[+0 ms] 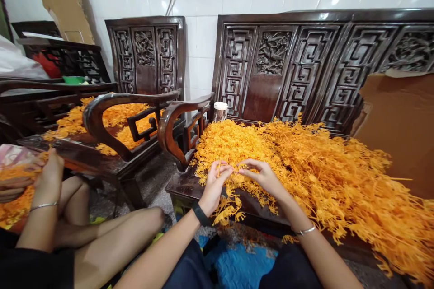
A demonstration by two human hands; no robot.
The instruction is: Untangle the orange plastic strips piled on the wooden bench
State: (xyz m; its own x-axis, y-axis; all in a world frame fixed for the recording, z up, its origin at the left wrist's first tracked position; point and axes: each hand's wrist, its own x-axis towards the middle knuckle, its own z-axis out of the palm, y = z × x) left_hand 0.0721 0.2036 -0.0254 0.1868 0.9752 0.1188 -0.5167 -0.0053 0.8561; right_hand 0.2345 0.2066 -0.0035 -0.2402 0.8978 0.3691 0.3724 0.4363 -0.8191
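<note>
In front of me, my left hand [214, 185] is closed in a pinch on an orange plastic sprig, thin and branching. Its loose strands [229, 210] dangle below the palm, over the front edge of the dark wooden bench seat [181, 188]. From the right, my right hand [262, 177] meets it, thumb and forefinger pinched at the same sprig, a small gap from the left fingertips. Just behind both hands lies a heap of orange plastic sprigs [233, 142]. A larger pile of long-stemmed orange sprigs [339, 180] spreads along the seat to the right.
A white-lidded jar [220, 111] stands by the bench's armrest [169, 119]. Brown cardboard [396, 122] leans at the right. At the left, another person's hand [50, 167] holds orange pieces beside a carved chair [145, 61] with more on its seat. Blue matting [244, 264] lies below.
</note>
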